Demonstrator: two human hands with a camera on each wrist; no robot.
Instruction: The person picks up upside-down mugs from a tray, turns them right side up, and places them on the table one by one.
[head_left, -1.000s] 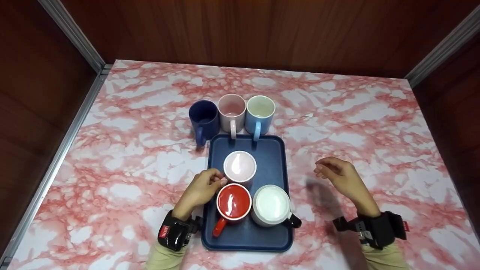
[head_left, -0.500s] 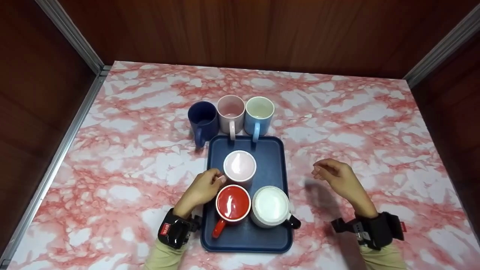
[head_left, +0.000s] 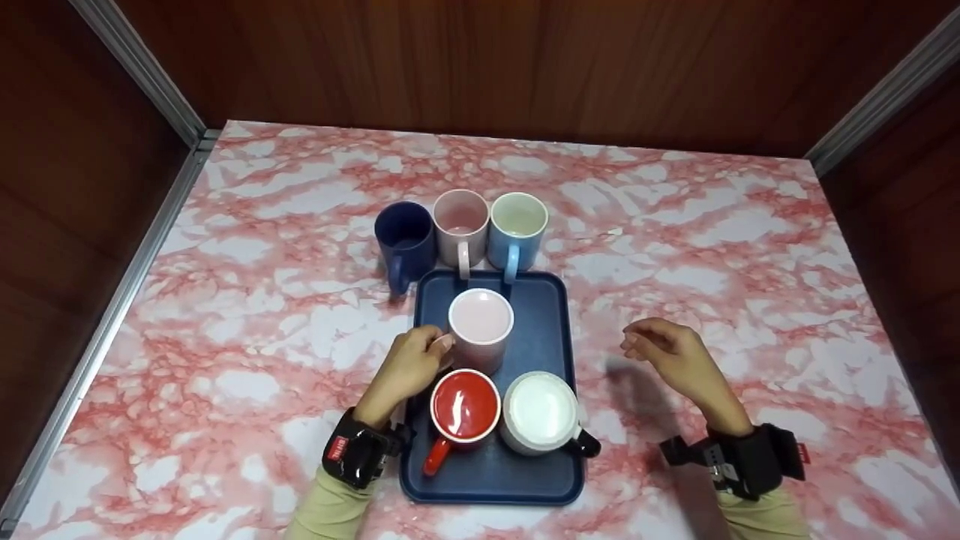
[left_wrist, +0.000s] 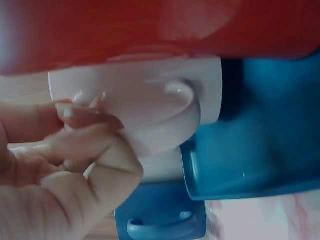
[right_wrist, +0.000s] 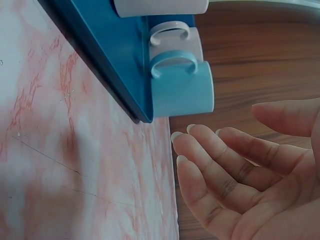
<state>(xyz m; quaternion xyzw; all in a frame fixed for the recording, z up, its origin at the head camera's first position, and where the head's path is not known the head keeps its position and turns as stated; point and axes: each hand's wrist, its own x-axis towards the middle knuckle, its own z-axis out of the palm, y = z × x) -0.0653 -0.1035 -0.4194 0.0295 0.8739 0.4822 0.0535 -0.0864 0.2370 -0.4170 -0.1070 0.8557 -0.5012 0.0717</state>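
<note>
It's the pale pink mug [head_left: 481, 334] at the centre of things, over the left-middle of the tray [head_left: 525, 480], mouth up, with its handle [left_wrist: 187, 112] turned toward the tray's left edge. And there's the left hand [head_left: 409, 362], coming in across that edge, thumb and fingers clamped on the handle! Whether the mug's base touches the tray, I cannot tell from here.

Right up against the action, on the near left of the tray, stands a red mug [head_left: 465, 409], handle aimed at the tray's near left corner. Just beside it, on the near right, a white mug [head_left: 541, 412] whose black handle [head_left: 589, 444] pokes out past the tray's right rim.

Beyond the tray's far edge, a tidy row of three: dark blue mug [head_left: 409, 247] off the far left corner, dusty pink mug [head_left: 461, 229] in the middle, light blue mug [head_left: 519, 232] to the right, all upright.

Over to the right of the tray, well apart from it, the right hand [head_left: 675, 360] holds nothing, fingers loosely bent, thumb apart from them in the wrist view. Red-and-white marbled counter [head_left: 712, 247] under the tray, dark wood panel [head_left: 487, 67] far behind it.
</note>
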